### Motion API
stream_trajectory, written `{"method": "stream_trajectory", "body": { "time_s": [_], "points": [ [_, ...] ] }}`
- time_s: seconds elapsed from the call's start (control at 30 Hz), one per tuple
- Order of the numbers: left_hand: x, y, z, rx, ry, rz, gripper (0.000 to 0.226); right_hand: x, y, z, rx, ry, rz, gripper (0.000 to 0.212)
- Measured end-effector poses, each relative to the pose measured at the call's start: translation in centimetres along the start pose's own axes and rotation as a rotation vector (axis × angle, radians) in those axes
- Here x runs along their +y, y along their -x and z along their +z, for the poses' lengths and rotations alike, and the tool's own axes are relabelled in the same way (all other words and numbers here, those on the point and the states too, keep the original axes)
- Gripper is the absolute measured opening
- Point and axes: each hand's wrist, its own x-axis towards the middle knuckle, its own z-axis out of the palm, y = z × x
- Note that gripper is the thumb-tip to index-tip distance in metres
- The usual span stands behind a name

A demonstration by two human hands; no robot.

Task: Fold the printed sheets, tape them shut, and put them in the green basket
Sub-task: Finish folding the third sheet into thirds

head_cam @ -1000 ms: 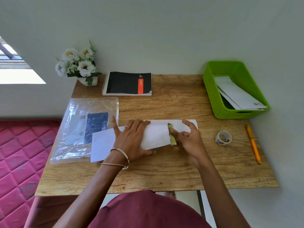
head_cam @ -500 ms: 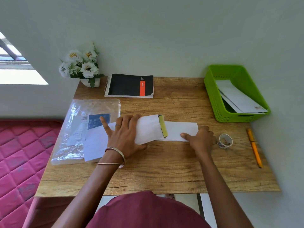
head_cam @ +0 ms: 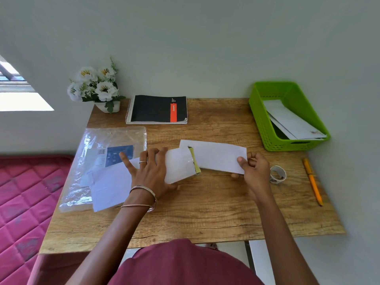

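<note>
Two or three folded sheets, by my count, already lie in the green basket (head_cam: 267,128) at the far right corner of the tabletop (head_cam: 205,212), though they overlap and I cannot count them for certain or see any tape on them. My left hand (head_cam: 151,173) lies spread and flat, pressing the left flap of the printed sheet (head_cam: 218,157) down at the middle of the tabletop, while my right hand (head_cam: 254,167) pinches the sheet's right edge between thumb and fingers, lifting it slightly. I judge this fold is only half made: the right flap is not yet brought over, and a yellow-green strip shows at the edge of the left flap, which I cannot identify. The tape roll (head_cam: 277,174) sits just beside my right hand, untouched, so taping and dropping this one in the basket remain. More white sheets (head_cam: 111,186) lie under my left wrist, partly on a clear plastic bag (head_cam: 102,153) near the left edge; how many are left to fold I cannot tell. Printing on any sheet is too faint to read. An orange pencil (head_cam: 312,182) lies along the right edge.
</note>
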Motion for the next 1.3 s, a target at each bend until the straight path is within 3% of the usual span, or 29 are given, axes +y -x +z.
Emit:
{"method": "stream_trajectory", "body": {
  "time_s": [0.17, 0.3, 0.63, 1.3],
  "points": [
    [-0.3, 0.0, 0.5, -0.034, 0.042, -0.08, 0.113, -0.9, 0.9, -1.1, 0.091, -0.267, -0.042, 0.021],
    [-0.6, 0.0, 0.9, -0.053, 0.115, -0.107, 0.115, -0.6, 1.1, -2.4, 0.073, -0.363, -0.028, 0.026],
    [-0.5, -0.2, 0.6, -0.085, 0.205, -0.087, 0.115, 0.2, 1.0, -3.1, -0.014, -0.179, -0.047, 0.025],
    [-0.4, -0.1, 0.3, -0.097, 0.108, -0.038, 0.12, -1.9, -1.3, -3.7, -0.075, 0.096, -0.22, 0.022]
  ]
}}
